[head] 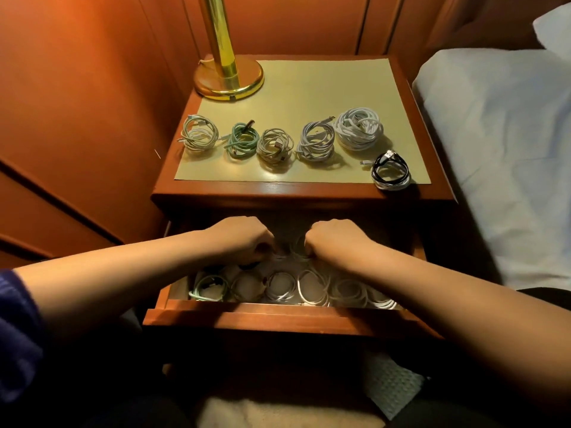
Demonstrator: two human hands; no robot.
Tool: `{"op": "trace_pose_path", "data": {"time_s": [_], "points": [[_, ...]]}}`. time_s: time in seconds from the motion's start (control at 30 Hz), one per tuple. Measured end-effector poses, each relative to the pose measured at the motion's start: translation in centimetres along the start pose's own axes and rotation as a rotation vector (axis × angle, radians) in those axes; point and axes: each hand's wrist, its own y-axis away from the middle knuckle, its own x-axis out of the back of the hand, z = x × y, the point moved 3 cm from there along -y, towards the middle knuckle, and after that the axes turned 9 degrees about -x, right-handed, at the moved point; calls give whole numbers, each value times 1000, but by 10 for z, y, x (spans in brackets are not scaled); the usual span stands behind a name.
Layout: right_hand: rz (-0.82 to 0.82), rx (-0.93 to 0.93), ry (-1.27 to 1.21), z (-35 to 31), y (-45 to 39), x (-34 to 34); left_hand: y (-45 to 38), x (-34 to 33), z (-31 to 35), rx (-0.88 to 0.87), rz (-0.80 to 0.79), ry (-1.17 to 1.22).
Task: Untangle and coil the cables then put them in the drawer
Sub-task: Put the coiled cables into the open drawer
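The nightstand drawer (278,319) is pulled open below the tabletop. Inside it lie several coiled cables (312,288), mostly white, with a mint one (205,288) at the left. My left hand (244,239) and my right hand (333,239) are both down in the drawer's back half with fingers curled, pinching a white cable (290,256) between them. On the tabletop mat rest several more coils: a pale one (199,134), a green one (242,140), a beige one (275,146), a white one (315,142), a large white one (358,128) and a black-and-white one (391,171).
A brass lamp base (228,75) stands at the back left of the nightstand (293,189). A bed with white sheets (500,143) lies close on the right. Wooden wall panelling (77,118) closes the left side.
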Motion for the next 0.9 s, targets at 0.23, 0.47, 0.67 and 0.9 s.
{"op": "trace_pose_path", "data": {"time_s": [0.23, 0.47, 0.67, 0.9], "points": [[-88, 56, 38, -8, -7, -21, -4, -23, 8, -1, -112, 86], [166, 17, -177, 23, 19, 52, -10, 39, 15, -61, 137, 235], [437, -314, -257, 89, 49, 98, -38, 98, 36, -144, 301, 262], [336, -501, -233, 122, 45, 77, -78, 110, 47, -105, 315, 215]]}}
